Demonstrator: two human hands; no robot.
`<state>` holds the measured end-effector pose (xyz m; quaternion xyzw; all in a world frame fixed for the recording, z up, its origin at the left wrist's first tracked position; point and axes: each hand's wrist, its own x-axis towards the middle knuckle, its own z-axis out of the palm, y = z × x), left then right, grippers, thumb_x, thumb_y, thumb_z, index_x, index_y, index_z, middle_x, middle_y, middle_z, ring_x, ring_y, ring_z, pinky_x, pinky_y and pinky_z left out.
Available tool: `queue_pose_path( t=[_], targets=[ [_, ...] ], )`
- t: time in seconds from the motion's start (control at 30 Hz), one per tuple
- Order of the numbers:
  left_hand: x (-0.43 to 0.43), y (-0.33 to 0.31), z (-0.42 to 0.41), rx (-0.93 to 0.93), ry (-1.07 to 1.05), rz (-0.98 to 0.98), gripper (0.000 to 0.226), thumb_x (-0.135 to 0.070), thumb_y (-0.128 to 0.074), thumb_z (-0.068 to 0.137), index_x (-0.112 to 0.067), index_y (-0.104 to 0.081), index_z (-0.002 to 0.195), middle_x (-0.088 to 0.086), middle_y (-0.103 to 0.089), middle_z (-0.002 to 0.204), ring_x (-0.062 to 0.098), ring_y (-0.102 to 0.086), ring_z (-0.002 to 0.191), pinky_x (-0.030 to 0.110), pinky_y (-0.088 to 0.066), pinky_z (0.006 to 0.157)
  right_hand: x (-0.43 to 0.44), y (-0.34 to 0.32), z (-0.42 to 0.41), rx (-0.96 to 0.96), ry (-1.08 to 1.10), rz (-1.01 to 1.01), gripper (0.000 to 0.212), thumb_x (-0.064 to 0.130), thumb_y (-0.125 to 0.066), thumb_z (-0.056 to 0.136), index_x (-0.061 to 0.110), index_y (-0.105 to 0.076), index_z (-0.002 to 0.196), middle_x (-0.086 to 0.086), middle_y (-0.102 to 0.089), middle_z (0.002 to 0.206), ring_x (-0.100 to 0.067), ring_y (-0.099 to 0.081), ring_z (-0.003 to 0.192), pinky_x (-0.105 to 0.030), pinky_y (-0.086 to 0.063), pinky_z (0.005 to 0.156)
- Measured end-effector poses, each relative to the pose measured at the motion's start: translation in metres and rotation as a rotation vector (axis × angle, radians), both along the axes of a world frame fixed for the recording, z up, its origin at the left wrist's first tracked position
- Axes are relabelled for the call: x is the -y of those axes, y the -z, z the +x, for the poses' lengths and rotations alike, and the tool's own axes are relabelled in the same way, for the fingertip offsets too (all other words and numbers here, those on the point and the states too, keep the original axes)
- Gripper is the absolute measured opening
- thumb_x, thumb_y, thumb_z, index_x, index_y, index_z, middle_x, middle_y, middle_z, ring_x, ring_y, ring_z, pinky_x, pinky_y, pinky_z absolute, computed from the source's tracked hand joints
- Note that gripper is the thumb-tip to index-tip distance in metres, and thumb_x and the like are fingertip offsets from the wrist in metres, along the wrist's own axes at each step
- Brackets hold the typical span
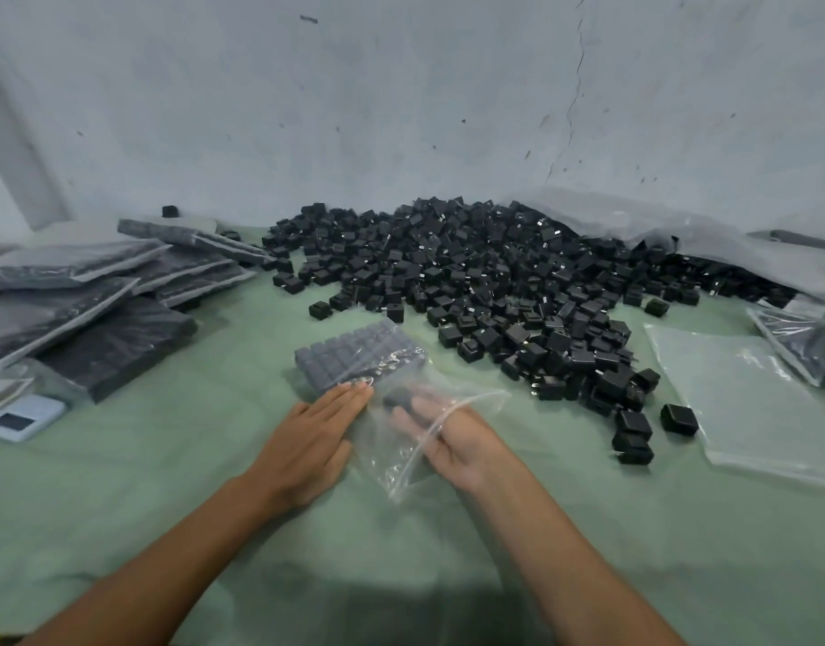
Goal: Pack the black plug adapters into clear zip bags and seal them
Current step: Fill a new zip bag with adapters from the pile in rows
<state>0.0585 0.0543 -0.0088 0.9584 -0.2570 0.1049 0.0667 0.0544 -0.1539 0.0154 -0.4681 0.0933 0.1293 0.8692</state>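
Zip bag (429,412) clear glossy plastic; adapters (471,282) matt black plastic; table cover (215,459) green cloth.

Pale green cloth (168,505) covering the work surface, cracked grey-white wall (401,109) behind, small white device (21,418) with a dark screen at far left

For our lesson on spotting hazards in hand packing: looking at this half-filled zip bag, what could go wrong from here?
1. The right hand reaches into the open zip bag toward a loose adapter; pushing it in could knock the neat packed rows askew.
2. Only the flat left hand at its edge steadies the bag; it may slide on the green cloth.
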Motion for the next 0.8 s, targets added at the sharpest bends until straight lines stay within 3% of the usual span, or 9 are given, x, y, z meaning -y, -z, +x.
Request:
queue_pose_path(
  t=[0.1, 0.17, 0.23, 0.37, 0.43, 0.6, 0.7, 0.73, 0.8],
  targets=[
    [0.000, 0.002, 0.001, -0.012, -0.016, -0.049, 0.076, -0.033, -0.024, 0.083, -0.015, -0.029, 0.157, -0.001, -0.032, 0.162, 0.010, -0.030, 0.148, 0.022, -0.027, 0.103, -0.014, 0.001, 0.020, -0.035, -0.054, -0.086, 0.024, 0.004, -0.056, 0.098, 0.003, -0.061, 0.121, -0.014, -0.059, 0.123, -0.031, -0.053, 0.124, -0.034, -0.051, 0.100],
    [0.000, 0.003, 0.001, -0.008, -0.020, -0.072, 0.072, -0.028, -0.031, 0.086, -0.016, -0.030, 0.157, 0.000, -0.034, 0.161, 0.011, -0.031, 0.148, 0.023, -0.029, 0.104, -0.024, 0.008, 0.028, 0.068, -0.066, -0.508, 0.027, 0.014, -0.059, 0.097, 0.010, -0.061, 0.124, -0.009, -0.058, 0.125, -0.032, -0.050, 0.125, -0.040, -0.047, 0.106],
    [0.000, 0.003, 0.001, -0.007, -0.017, -0.081, 0.071, -0.024, -0.038, 0.086, -0.018, -0.029, 0.157, -0.002, -0.033, 0.161, 0.009, -0.030, 0.148, 0.023, -0.029, 0.104, -0.030, 0.014, 0.032, 0.161, 0.021, -0.608, 0.038, 0.015, -0.065, 0.091, 0.008, -0.054, 0.127, -0.013, -0.060, 0.123, -0.034, -0.058, 0.116, -0.044, -0.052, 0.099],
    [-0.001, 0.004, 0.001, -0.001, 0.000, -0.074, 0.070, -0.023, -0.040, 0.086, -0.022, -0.030, 0.155, -0.006, -0.031, 0.162, 0.005, -0.025, 0.149, 0.021, -0.028, 0.102, -0.028, 0.014, 0.034, 0.292, -0.015, -0.967, 0.040, 0.018, -0.065, 0.091, 0.016, -0.057, 0.130, -0.007, -0.062, 0.125, -0.018, -0.058, 0.103, -0.014, -0.047, 0.083],
    [-0.001, 0.004, 0.002, 0.002, 0.000, -0.065, 0.071, -0.023, -0.040, 0.088, -0.022, -0.027, 0.157, -0.006, -0.029, 0.163, 0.005, -0.023, 0.150, 0.020, -0.027, 0.102, -0.030, 0.013, 0.031, 0.363, -0.030, -1.056, 0.036, 0.014, -0.059, 0.094, 0.015, -0.061, 0.130, -0.008, -0.064, 0.128, -0.023, -0.059, 0.115, -0.023, -0.044, 0.095],
    [-0.001, 0.006, 0.002, 0.013, 0.012, -0.053, 0.072, -0.021, -0.041, 0.089, -0.022, -0.025, 0.158, -0.007, -0.027, 0.164, 0.007, -0.022, 0.150, 0.027, -0.032, 0.105, -0.034, 0.009, 0.028, 0.329, -0.007, -0.980, 0.011, 0.007, -0.060, 0.093, 0.015, -0.067, 0.094, 0.001, -0.068, 0.090, -0.016, -0.065, 0.088, -0.007, -0.047, 0.062],
    [-0.001, 0.007, 0.002, 0.011, 0.026, -0.015, 0.071, -0.025, -0.037, 0.089, -0.027, -0.023, 0.159, -0.009, -0.020, 0.165, 0.007, -0.019, 0.151, 0.030, -0.033, 0.107, -0.053, 0.021, 0.014, 0.288, 0.036, -0.774, 0.030, -0.004, -0.041, 0.100, -0.002, -0.063, 0.120, -0.015, -0.069, 0.118, -0.010, -0.063, 0.107, -0.004, -0.045, 0.081],
    [-0.002, 0.007, 0.002, 0.009, 0.023, -0.004, 0.071, -0.027, -0.035, 0.090, -0.029, -0.021, 0.159, -0.011, -0.016, 0.166, 0.007, -0.016, 0.152, 0.029, -0.032, 0.108, -0.047, 0.024, 0.016, 0.307, 0.122, -0.899, 0.036, -0.013, -0.032, 0.099, -0.010, -0.056, 0.125, -0.023, -0.066, 0.120, -0.007, -0.063, 0.110, -0.007, -0.047, 0.087],
    [-0.002, 0.008, 0.003, 0.010, 0.020, 0.009, 0.070, -0.029, -0.032, 0.091, -0.032, -0.017, 0.160, -0.012, -0.012, 0.167, 0.006, -0.014, 0.152, 0.028, -0.030, 0.108, -0.048, 0.033, 0.023, 0.258, 0.021, -0.730, 0.029, -0.006, -0.040, 0.100, 0.001, -0.061, 0.119, -0.014, -0.069, 0.108, -0.010, -0.065, 0.108, -0.020, -0.051, 0.095]
  ],
)
